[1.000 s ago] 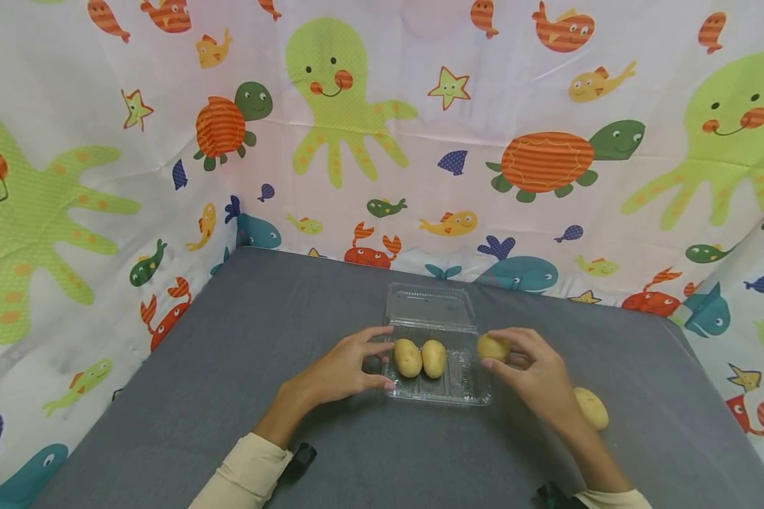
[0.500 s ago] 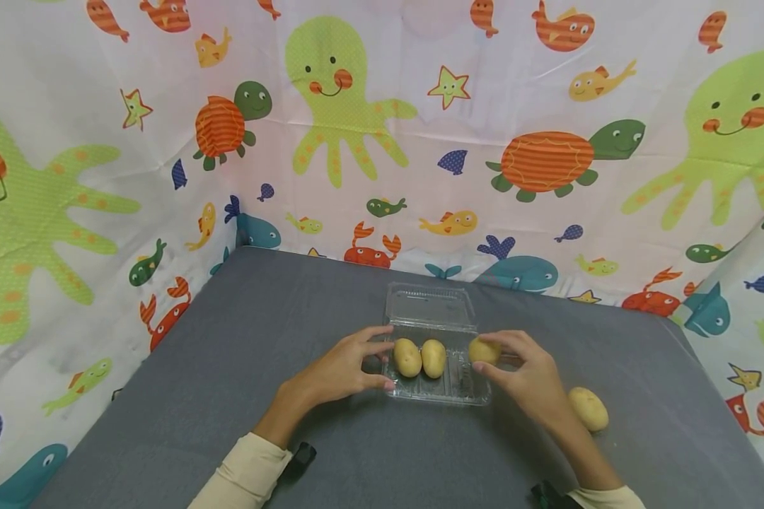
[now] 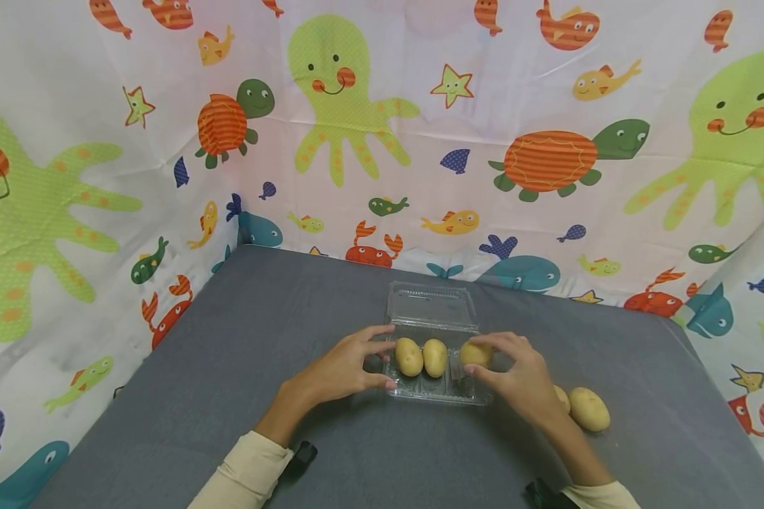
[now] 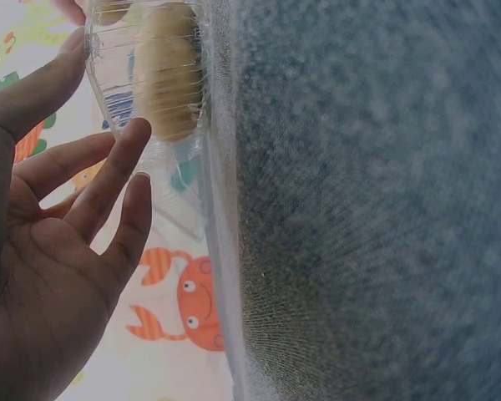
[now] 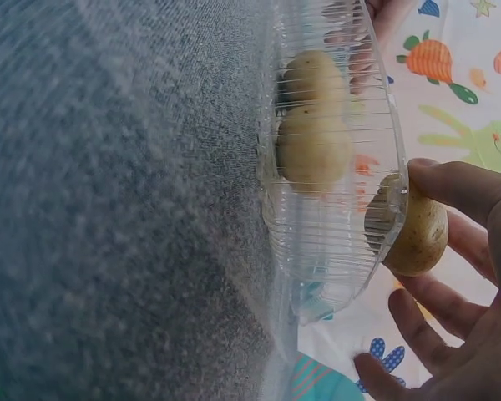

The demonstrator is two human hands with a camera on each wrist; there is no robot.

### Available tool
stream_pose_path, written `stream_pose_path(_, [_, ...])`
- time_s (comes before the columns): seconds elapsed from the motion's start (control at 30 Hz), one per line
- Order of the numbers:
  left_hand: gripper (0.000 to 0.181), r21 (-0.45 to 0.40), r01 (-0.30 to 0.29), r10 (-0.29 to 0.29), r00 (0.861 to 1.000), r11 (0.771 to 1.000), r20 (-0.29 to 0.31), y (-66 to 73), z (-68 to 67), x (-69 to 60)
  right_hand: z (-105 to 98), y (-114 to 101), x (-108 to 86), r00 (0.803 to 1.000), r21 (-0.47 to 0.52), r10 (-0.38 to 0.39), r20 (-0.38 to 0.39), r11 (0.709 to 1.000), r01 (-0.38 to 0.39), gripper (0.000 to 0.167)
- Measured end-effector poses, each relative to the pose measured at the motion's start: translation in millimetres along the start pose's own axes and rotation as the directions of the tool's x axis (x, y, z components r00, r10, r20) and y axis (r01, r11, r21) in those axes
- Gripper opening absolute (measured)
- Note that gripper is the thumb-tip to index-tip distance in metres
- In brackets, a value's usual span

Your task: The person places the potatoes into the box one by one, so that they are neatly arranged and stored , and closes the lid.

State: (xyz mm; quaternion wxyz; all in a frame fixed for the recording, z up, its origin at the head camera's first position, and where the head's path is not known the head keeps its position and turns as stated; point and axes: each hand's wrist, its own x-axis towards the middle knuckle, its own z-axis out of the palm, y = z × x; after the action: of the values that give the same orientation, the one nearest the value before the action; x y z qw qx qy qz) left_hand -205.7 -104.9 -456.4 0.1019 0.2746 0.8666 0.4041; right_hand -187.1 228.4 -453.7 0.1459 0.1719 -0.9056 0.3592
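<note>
A clear plastic clamshell container (image 3: 420, 396) stands with its lid folded back, and two potatoes, the left one (image 3: 409, 357) and the right one (image 3: 435, 358), lie side by side in its left part. My left hand (image 3: 350, 364) touches the container's left side with spread, fairly straight fingers; the left wrist view shows the thumb at the rim. My right hand (image 3: 518, 371) pinches a third potato (image 3: 474, 353) above the container's right part. In the right wrist view that potato (image 5: 426, 234) is at rim height, partly seen through the clear wall.
To the right on the grey tabletop (image 3: 280, 297) lie a potato (image 3: 589, 410) and another potato (image 3: 561, 398), partly hidden by my right wrist. A curtain (image 3: 382, 141) printed with sea animals hangs behind and at both sides. The raised lid (image 3: 431, 304) lies toward the back.
My right hand has carried its potato leftward and slightly down, over the container. A second potato on the table has come into view beside my right wrist. The left hand stays in place.
</note>
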Motion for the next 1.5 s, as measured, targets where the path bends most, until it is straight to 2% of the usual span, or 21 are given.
stream_pose_path(0.23, [0.079, 0.013, -0.017, 0.017, 1.000, 1.000, 0.001, -2.1, 0.9, 0.5, 3.9, 2.7, 3.0, 0.999, -0.049, 0.023, 0.048, 0.999, -0.021, 0.041])
stream_pose_path(0.93, [0.074, 0.029, -0.021, 0.021, 1.000, 0.999, -0.010, -0.6, 1.6, 0.4, 16.4, 8.0, 8.7, 0.992, -0.057, 0.068, 0.103, 0.996, -0.062, 0.041])
stream_pose_path(1.27, [0.073, 0.025, -0.023, 0.023, 1.000, 0.999, -0.009, 0.5, 1.0, -0.5, 18.4, 6.7, 11.7, 0.990, -0.051, 0.057, 0.128, 0.997, -0.051, 0.040])
stream_pose_path(1.5, [0.073, 0.029, -0.023, 0.023, 1.000, 0.999, -0.010, 0.7, 1.2, -1.0, 19.4, 6.3, 12.8, 0.990, -0.089, 0.049, 0.134, 0.995, -0.037, 0.040])
